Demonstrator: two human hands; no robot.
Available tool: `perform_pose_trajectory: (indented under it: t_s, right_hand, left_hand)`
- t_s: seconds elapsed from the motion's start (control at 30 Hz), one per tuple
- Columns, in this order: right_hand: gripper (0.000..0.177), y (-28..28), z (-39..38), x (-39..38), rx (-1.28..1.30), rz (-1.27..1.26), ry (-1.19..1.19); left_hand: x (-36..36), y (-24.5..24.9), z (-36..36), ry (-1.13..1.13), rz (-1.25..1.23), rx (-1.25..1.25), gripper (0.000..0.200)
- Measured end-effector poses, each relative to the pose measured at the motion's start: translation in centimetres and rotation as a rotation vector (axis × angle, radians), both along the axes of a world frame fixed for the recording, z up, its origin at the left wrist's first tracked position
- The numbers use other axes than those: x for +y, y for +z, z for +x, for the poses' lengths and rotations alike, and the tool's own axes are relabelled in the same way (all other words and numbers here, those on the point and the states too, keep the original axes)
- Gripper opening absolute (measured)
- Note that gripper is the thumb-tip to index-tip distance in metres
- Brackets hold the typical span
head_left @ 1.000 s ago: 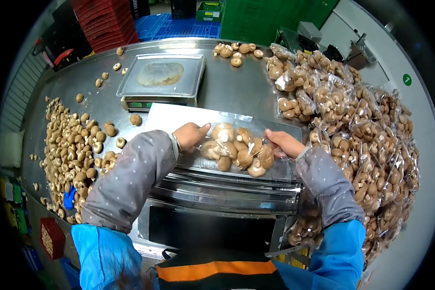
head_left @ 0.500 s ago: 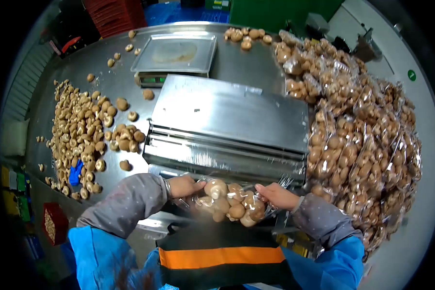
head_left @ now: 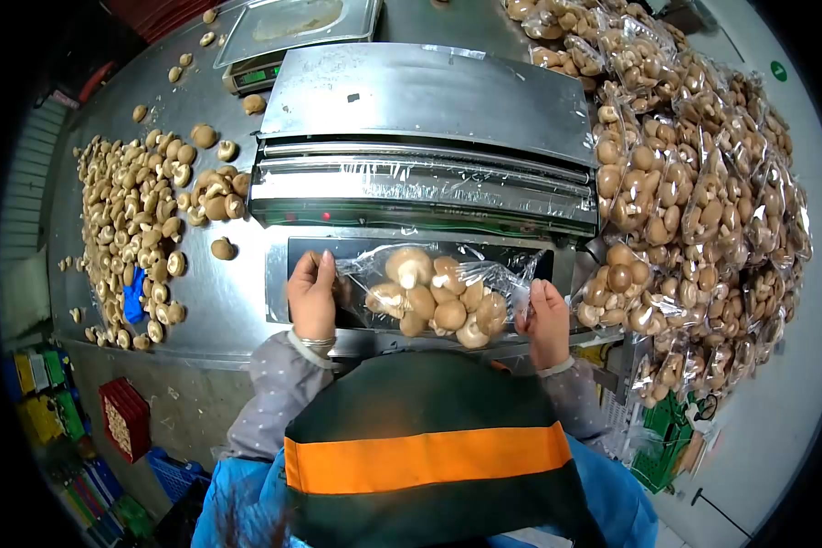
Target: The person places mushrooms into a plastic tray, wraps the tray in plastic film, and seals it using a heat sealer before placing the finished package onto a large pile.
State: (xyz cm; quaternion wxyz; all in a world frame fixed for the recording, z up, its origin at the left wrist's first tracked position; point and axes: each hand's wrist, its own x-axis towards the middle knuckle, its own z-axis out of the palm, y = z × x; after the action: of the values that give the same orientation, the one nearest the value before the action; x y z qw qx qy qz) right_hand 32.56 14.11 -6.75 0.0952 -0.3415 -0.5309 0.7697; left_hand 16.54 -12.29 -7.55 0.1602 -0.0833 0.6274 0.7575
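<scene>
A pack of brown mushrooms in clear plastic film hangs low over a dark plate at the front of a metal film-wrapping machine. My left hand is closed on the gathered film at the left end of the pack. At the other end, my right hand pinches the twisted film between thumb and fingers. The film is drawn out between both hands, with the mushrooms bunched in the middle.
Loose mushrooms are heaped on the left, with a blue object among them. Wrapped mushroom packs pile high on the right. A scale stands behind the machine. Below the table are a red crate and a green crate.
The view has tipped downward, so the table appears higher. Both hands still hold the pack; it has come back from the machine's rollers, and the dark plate now shows behind it.
</scene>
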Motion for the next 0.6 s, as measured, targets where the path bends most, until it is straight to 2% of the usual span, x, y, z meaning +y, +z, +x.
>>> perform_pose_trajectory:
  t_s: [0.03,0.07,0.17,0.2,0.23,0.3,0.37,0.43,0.5,0.53,0.57,0.6]
  right_hand:
    - [0.019,0.3,0.1,-0.7,-0.012,-0.15,-0.091]
    - [0.021,1.0,0.0,-1.3,-0.054,-0.221,-0.164]
    - [0.022,1.4,1.5,-1.2,-0.125,-0.156,-0.14]
    - [0.024,0.8,2.0,-0.6,-0.179,0.02,-0.142]
    - [0.026,-3.5,3.0,1.4,-0.003,0.628,-0.077]
    - [0.026,-1.8,1.1,1.2,-0.271,1.311,-0.013]
    - [0.028,-2.8,-1.4,-0.3,-0.365,1.698,0.001]
    - [0.023,-3.3,-3.0,-1.9,-0.125,1.589,0.148]
    - [0.019,-3.6,-4.2,-4.6,-0.029,0.73,0.16]
    - [0.016,-3.8,-4.4,-5.4,0.06,0.166,0.275]
    - [0.014,-3.7,-4.2,-5.9,0.144,-0.16,0.367]
    - [0.012,-3.2,-4.1,-6.5,0.166,-0.48,0.446]
  left_hand:
    - [0.1,0.8,0.2,0.037,0.033,-0.08,0.03]
    - [-0.1,0.0,0.4,0.043,-0.064,0.005,0.03]
    - [-1.2,-0.2,0.6,0.043,-0.318,0.332,0.028]
    - [-2.3,-1.3,0.4,0.061,-0.592,0.564,0.021]
    - [-2.5,-1.8,0.3,0.002,-0.813,0.704,0.019]
    - [-2.7,-2.1,-0.1,-0.139,-1.255,0.981,0.014]
    - [-0.7,-2.3,-1.0,-0.183,-1.372,1.026,0.008]
    - [1.2,-2.0,-1.3,-0.234,-1.276,1.074,0.008]
    - [1.6,-1.3,-1.6,-0.309,-0.994,0.828,0.011]
    - [2.0,-3.6,-1.2,-0.35,-0.6,0.484,0.014]
    - [2.7,-2.5,-0.4,-0.36,0.066,0.278,0.012]
    - [2.5,-2.3,0.5,-0.551,0.254,0.177,0.008]
